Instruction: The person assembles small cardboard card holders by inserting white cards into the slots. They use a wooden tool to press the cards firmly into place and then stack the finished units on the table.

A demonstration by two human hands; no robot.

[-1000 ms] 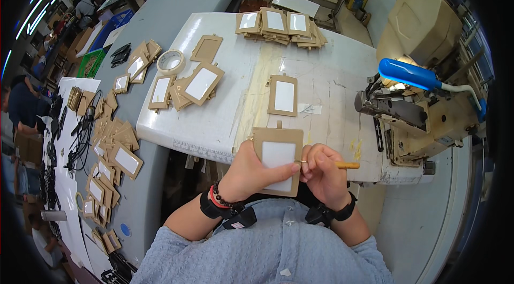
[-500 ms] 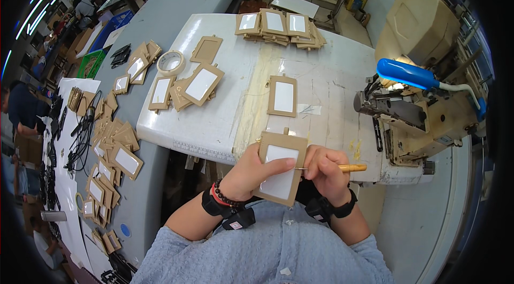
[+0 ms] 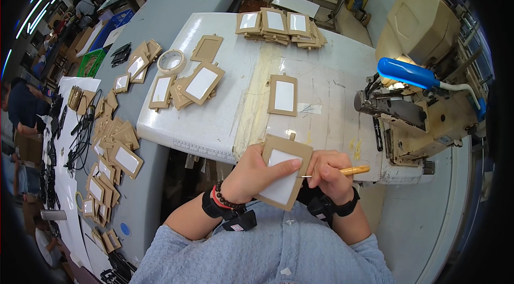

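Note:
My left hand (image 3: pixel 251 177) grips a tan card holder (image 3: pixel 289 146) with a white window, its thumb lying across the window near the right border. The holder is tilted, above my lap at the table's front edge. My right hand (image 3: pixel 331 176) is closed round an awl (image 3: pixel 355 170) with a wooden handle. The thin metal point reaches left to the holder's right edge; whether it touches cannot be made out. Another tan card holder (image 3: pixel 271 96) lies flat on the table just beyond my hands.
Stacked card holders (image 3: pixel 276 21) sit at the table's far edge. More holders (image 3: pixel 201 83) and a tape roll (image 3: pixel 171 62) lie left. A sewing machine (image 3: pixel 417 107) with a blue-handled tool (image 3: pixel 407 73) stands right. Scattered holders (image 3: pixel 115 139) cover part of the grey side table (image 3: pixel 182 0).
The card holder has shifted slightly right and tilted more. My right hand has moved a little down, and the awl's point now shows at the holder's edge instead of over its window.

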